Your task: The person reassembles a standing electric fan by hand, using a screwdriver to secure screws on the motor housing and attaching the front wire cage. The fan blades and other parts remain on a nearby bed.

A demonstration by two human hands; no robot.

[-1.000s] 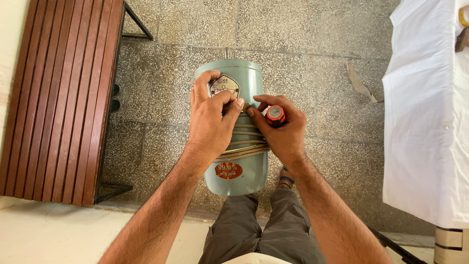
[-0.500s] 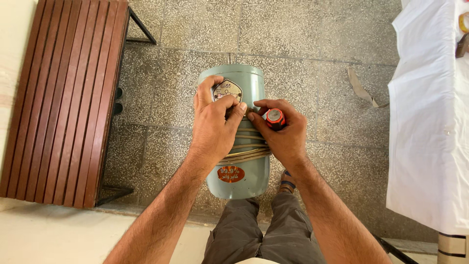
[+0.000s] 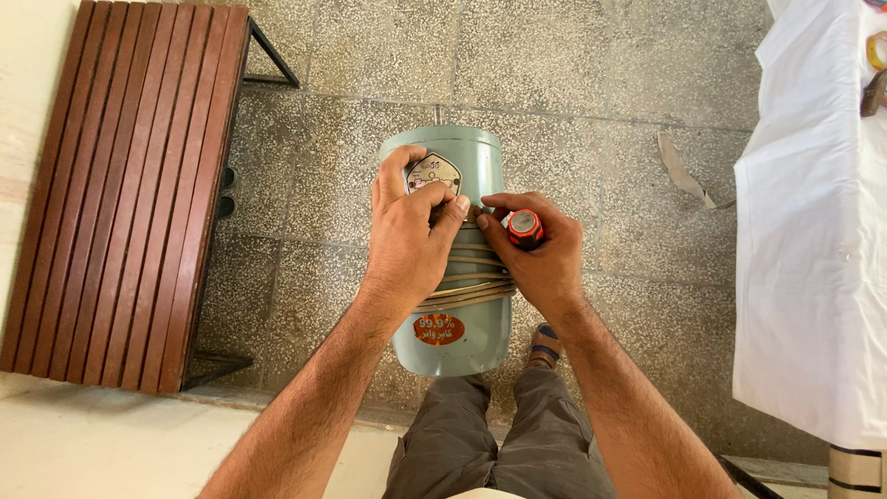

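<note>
A pale green metal cylinder [image 3: 462, 342], probably a motor housing, rests on my lap with a tan cable [image 3: 471, 294] wound around its middle. My left hand [image 3: 407, 245] lies flat on top of it, fingers curled by a small plate label [image 3: 432, 171]. My right hand [image 3: 536, 254] grips a screwdriver with an orange-and-grey handle end [image 3: 525, 225], its shaft hidden under the fingers, pointed down at the cylinder top. Both thumbs nearly meet over the same spot.
A dark wooden slatted bench [image 3: 120, 194] on a black frame stands to the left. A table draped in white cloth [image 3: 813, 259] fills the right side. A strip of tape or paper [image 3: 682, 171] lies on the speckled stone floor.
Both hands keep their hold on the cylinder and the screwdriver. The whole view has shifted slightly down and right, and my right hand has closed in a little on the handle.
</note>
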